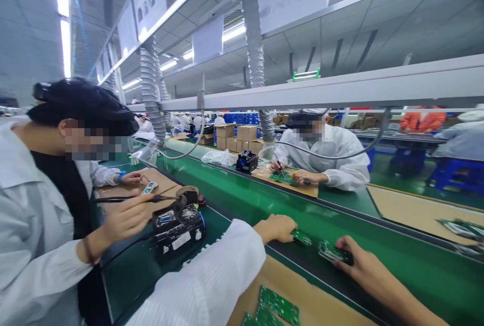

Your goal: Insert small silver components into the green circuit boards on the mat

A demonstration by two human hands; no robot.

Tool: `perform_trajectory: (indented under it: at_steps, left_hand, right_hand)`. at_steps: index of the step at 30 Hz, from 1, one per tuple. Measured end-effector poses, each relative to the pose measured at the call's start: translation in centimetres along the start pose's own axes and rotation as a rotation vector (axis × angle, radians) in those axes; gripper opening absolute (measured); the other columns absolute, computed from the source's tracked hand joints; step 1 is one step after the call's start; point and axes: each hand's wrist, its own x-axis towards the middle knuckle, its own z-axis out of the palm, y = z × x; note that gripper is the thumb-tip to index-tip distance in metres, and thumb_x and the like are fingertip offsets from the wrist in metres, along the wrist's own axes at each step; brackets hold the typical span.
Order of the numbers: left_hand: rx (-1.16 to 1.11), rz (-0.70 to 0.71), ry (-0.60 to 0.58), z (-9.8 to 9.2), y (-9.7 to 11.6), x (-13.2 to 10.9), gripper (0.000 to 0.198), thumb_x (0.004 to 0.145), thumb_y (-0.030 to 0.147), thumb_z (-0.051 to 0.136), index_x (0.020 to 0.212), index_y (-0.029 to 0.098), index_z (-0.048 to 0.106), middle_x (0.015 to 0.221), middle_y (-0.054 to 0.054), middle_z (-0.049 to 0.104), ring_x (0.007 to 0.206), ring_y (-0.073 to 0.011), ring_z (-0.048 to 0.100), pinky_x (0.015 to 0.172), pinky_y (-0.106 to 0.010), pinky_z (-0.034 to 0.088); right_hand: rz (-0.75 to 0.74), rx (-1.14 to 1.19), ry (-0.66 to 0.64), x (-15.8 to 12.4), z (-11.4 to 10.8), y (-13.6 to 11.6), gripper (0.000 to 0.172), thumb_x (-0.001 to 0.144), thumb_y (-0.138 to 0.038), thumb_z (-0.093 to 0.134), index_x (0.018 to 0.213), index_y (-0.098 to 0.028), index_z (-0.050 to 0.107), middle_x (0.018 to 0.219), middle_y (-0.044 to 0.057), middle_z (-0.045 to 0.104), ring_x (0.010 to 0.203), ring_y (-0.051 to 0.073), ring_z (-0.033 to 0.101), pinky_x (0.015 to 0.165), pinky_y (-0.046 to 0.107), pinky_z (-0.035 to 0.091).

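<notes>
My left hand (279,228), at the end of a white sleeve, reaches over the green conveyor belt with its fingers closed on the edge of a small green circuit board (302,238). To its right, my right hand (357,260) pinches a second circuit board (328,251) between thumb and fingers. A narrow gap separates the two boards, and both are slightly blurred. Nearer to me, several more green circuit boards (280,306) lie on a sheet of brown cardboard (321,293).
At left, a co-worker's hand (126,217) holds a soldering iron (159,198) near a black soldering station (179,232). Across the belt (234,184), another person (328,149) works on a circuit board (283,177). Ducts and a metal rail (340,84) hang overhead.
</notes>
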Motion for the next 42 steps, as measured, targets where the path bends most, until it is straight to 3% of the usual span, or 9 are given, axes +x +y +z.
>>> perform_trajectory:
  at_steps: [3,10,15,21,24,27,31,37,42]
  left_hand:
    - [-0.009,-0.003,-0.005,0.4,-0.5,0.2,0.037,0.095,0.036,0.063,0.127,0.018,0.058,0.130,-0.010,0.060,0.112,-0.0250,0.062,0.093,-0.048,0.055]
    - [-0.047,-0.032,0.015,-0.2,-1.9,-0.5,0.038,0.094,0.036,0.064,0.127,0.019,0.058,0.131,-0.010,0.060,0.112,-0.0252,0.062,0.094,-0.048,0.055]
    - [-0.091,-0.105,0.066,-1.9,-1.8,-2.6,0.041,0.094,0.036,0.064,0.131,0.019,0.056,0.137,-0.011,0.056,0.118,-0.0275,0.059,0.098,-0.052,0.052]
    - [-0.212,-0.059,0.123,-1.7,1.4,-15.4,0.048,0.101,0.037,0.049,0.147,0.024,0.044,0.146,-0.011,0.053,0.134,-0.0279,0.050,0.113,-0.048,0.040]
    - [-0.275,-0.046,0.043,2.3,3.5,-24.0,0.085,0.086,0.065,0.062,0.155,0.026,0.031,0.159,-0.012,0.039,0.144,-0.0359,0.039,0.114,-0.052,0.040]
    - [-0.395,-0.137,-0.053,7.8,4.3,-29.0,0.116,0.075,0.070,0.070,0.159,0.026,0.003,0.167,-0.009,0.006,0.153,-0.0387,0.008,0.122,-0.059,0.023]
    - [-0.424,-0.134,0.030,11.8,4.7,-29.1,0.119,0.074,0.074,0.068,0.155,0.030,-0.008,0.166,-0.005,-0.003,0.153,-0.0356,-0.004,0.123,-0.062,0.011]
    - [-0.403,-0.081,-0.029,9.1,7.4,-27.2,0.125,0.068,0.086,0.060,0.156,0.015,0.007,0.165,-0.010,0.000,0.152,-0.0348,-0.008,0.124,-0.057,-0.002]
    - [-0.409,-0.043,-0.074,8.2,9.6,-26.2,0.129,0.068,0.085,0.062,0.155,0.006,0.008,0.164,-0.013,-0.002,0.152,-0.0354,-0.005,0.126,-0.052,0.004]
  right_hand:
    - [0.047,0.028,-0.213,0.3,-0.2,-0.8,0.018,0.076,-0.029,0.058,0.087,-0.027,0.044,0.079,0.005,0.073,0.064,0.024,0.064,0.066,0.031,0.046]
    - [0.104,-0.080,-0.310,0.5,0.0,-3.4,0.028,0.084,-0.020,0.059,0.108,-0.021,0.047,0.113,0.015,0.071,0.101,0.027,0.069,0.084,0.031,0.046]
    - [0.115,-0.140,-0.375,1.4,-0.3,-4.9,0.060,0.081,-0.010,0.058,0.138,-0.011,0.041,0.130,0.023,0.064,0.119,0.031,0.062,0.095,0.039,0.045]
    - [0.003,-0.172,-0.456,0.6,-2.6,-8.9,0.053,0.083,-0.008,0.053,0.136,-0.008,0.054,0.141,0.025,0.054,0.127,0.039,0.053,0.100,0.050,0.040]
    - [-0.126,-0.088,-0.590,-2.1,-2.5,-12.1,0.033,0.090,-0.017,0.054,0.120,-0.015,0.067,0.121,0.014,0.069,0.110,0.027,0.064,0.093,0.035,0.046]
    - [-0.199,-0.042,-0.652,-5.1,-1.5,-14.8,0.028,0.093,-0.031,0.060,0.113,-0.015,0.071,0.115,0.014,0.068,0.105,0.027,0.063,0.090,0.034,0.047]
    - [-0.191,-0.009,-0.627,-7.4,-0.6,-16.3,0.038,0.095,-0.030,0.059,0.128,-0.012,0.065,0.121,0.017,0.062,0.114,0.029,0.057,0.099,0.037,0.044]
    - [-0.112,-0.067,-0.646,-8.3,-2.6,-15.6,0.029,0.086,-0.017,0.065,0.114,-0.012,0.070,0.108,0.014,0.069,0.104,0.029,0.061,0.091,0.037,0.048]
    - [-0.042,-0.093,-0.613,-10.0,-4.0,-14.7,0.034,0.088,-0.015,0.060,0.120,-0.012,0.069,0.113,0.016,0.069,0.107,0.028,0.062,0.094,0.036,0.048]
